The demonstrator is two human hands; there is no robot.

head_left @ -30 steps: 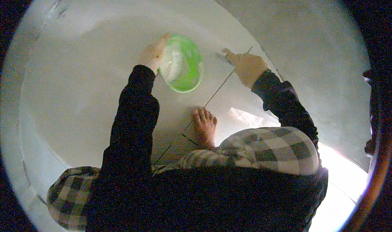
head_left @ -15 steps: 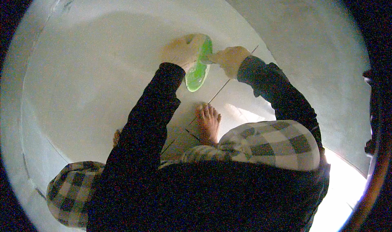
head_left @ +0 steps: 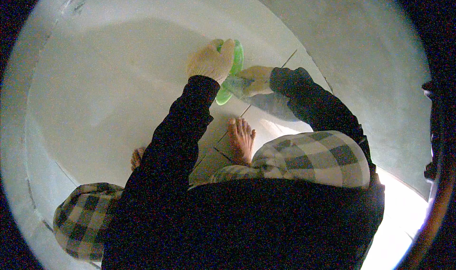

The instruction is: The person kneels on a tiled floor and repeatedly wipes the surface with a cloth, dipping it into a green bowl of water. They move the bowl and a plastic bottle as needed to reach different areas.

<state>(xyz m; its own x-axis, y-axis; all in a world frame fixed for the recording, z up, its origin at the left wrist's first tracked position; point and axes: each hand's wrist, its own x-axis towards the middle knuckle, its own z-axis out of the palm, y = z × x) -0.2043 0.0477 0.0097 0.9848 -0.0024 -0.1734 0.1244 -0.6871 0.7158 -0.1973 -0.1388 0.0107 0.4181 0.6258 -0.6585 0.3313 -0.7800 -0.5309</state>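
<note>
A long green slipper [head_left: 238, 55] with rounded ends is tilted above the pale floor, in front of me. My left hand [head_left: 210, 62] grips it from its left side, fingers and thumb closed round the upper part. My right hand [head_left: 258, 80], closed and slightly blurred, is against the slipper's right side at its lower half. A greyish thing [head_left: 237, 85] shows at the right fingers and lies across the slipper; its kind is too blurred to tell. Part of the slipper is hidden behind both hands.
The pale tiled floor [head_left: 118, 89] has dark joint lines. My bare foot [head_left: 242, 139] is just below the slipper, near my checked trouser knee [head_left: 313, 158]. Another foot [head_left: 137, 158] shows beside my left sleeve. A grey wall [head_left: 365, 56] rises at right; bright light falls at lower right.
My right hand has moved down and a little left along the slipper, and the greyish thing at its fingers now covers more of it. The left hand keeps its hold, shifted only slightly.
</note>
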